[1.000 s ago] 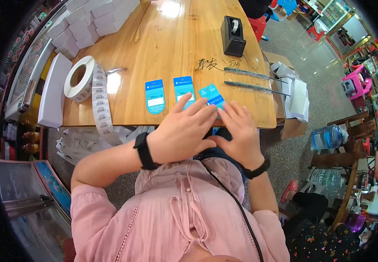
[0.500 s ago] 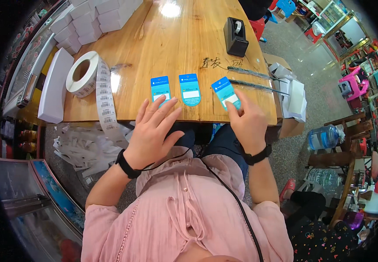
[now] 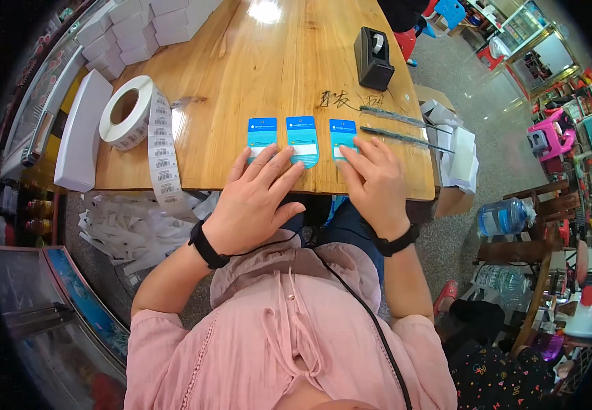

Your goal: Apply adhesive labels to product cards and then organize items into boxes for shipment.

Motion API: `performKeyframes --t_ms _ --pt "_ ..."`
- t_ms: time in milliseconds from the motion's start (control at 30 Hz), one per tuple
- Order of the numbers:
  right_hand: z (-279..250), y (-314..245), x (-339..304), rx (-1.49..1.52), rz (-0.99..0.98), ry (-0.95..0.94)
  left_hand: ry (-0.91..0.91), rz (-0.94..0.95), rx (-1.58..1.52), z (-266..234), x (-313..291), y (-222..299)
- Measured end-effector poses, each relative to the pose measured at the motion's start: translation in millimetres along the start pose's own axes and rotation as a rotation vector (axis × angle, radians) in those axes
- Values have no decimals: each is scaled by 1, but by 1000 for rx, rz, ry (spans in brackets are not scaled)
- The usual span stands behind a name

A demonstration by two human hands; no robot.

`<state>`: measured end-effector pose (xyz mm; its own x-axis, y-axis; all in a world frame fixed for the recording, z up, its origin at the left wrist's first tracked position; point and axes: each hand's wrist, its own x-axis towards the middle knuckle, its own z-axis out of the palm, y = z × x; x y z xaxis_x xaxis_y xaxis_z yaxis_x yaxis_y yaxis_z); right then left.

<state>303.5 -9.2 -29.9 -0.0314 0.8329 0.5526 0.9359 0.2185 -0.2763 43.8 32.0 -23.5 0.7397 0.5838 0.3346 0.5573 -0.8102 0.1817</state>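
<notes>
Three blue and teal hang tags lie in a row at the near table edge: a left tag (image 3: 262,131), a middle tag (image 3: 301,133) and a right tag (image 3: 342,130). Each has a small hole at its top; a white label area shows on the middle one. My left hand (image 3: 249,205) is spread, its fingertips over the lower parts of the left and middle tags. With fingers stretched out, my right hand (image 3: 376,181) rests on the right tag, hiding its lower part.
On the wooden table (image 3: 241,82), a roll of barcode labels (image 3: 132,113) trails its strip over the near edge. White boxes (image 3: 132,34) are stacked far left, a long white box (image 3: 84,130) nearer. A black tape dispenser (image 3: 374,61) and thin wrapped rods (image 3: 398,128) lie right.
The right tag, tilted in my right hand before, now lies upright and flat beside the others. My right hand has flattened onto it; my left hand has shifted slightly right.
</notes>
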Motion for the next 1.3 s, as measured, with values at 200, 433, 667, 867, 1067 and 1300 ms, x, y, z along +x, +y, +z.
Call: performKeyframes --t_ms 200,433,667,867,1067,1300 --pt "3 -4 3 8 20 21 114 -70 -113 -5 -10 -8" --pt "6 -8 2 16 -5 2 144 -123 -104 -6 -25 -10" --pt "-7 -19 -11 249 43 151 760 -461 -394 -17 -117 -50" --pt "9 -69 -8 512 -292 129 541 -824 -497 24 -186 -72" --pt "50 -128 -13 728 -501 -105 209 -951 -939 15 -181 -29" --pt "72 -154 -12 625 -630 -131 278 -514 -595 -9 -168 -14"
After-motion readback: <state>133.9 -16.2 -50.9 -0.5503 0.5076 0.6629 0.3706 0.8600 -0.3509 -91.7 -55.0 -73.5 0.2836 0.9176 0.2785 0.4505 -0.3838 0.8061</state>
